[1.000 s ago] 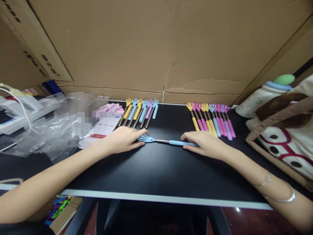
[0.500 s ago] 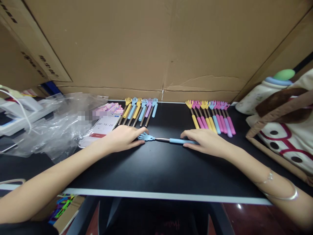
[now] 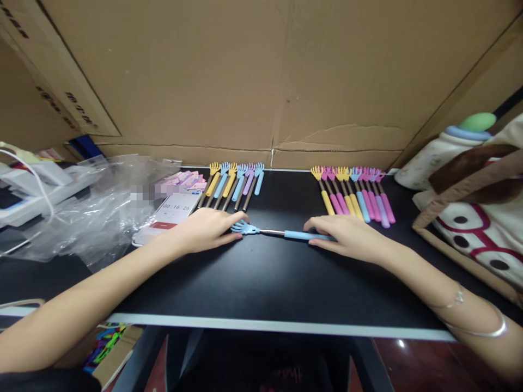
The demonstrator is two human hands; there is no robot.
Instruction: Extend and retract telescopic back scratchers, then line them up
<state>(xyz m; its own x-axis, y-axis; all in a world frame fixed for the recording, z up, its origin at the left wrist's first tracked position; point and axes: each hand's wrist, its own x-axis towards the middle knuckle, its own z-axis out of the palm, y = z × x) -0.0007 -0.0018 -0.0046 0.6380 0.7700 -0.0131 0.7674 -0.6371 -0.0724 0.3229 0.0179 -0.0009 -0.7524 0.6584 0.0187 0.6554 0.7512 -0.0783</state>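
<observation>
A blue back scratcher [image 3: 281, 233] with a claw-shaped head and a metal shaft lies crosswise on the black table [image 3: 265, 283]. My left hand [image 3: 204, 230] pinches its claw head with thumb and fingers closed on it. My right hand [image 3: 347, 237] grips its blue handle. Behind my left hand lies a row of several scratchers [image 3: 235, 185] with yellow, blue and purple grips. A second row of several scratchers [image 3: 354, 195] in yellow, pink, blue and purple lies behind my right hand.
A phone [image 3: 169, 213] showing a timer lies left of my left hand, beside pink packets [image 3: 183, 181] and a crumpled clear plastic bag [image 3: 93, 207]. Cardboard [image 3: 261, 81] walls the back. A patterned bag [image 3: 474, 218] and a bottle [image 3: 445, 149] stand at the right.
</observation>
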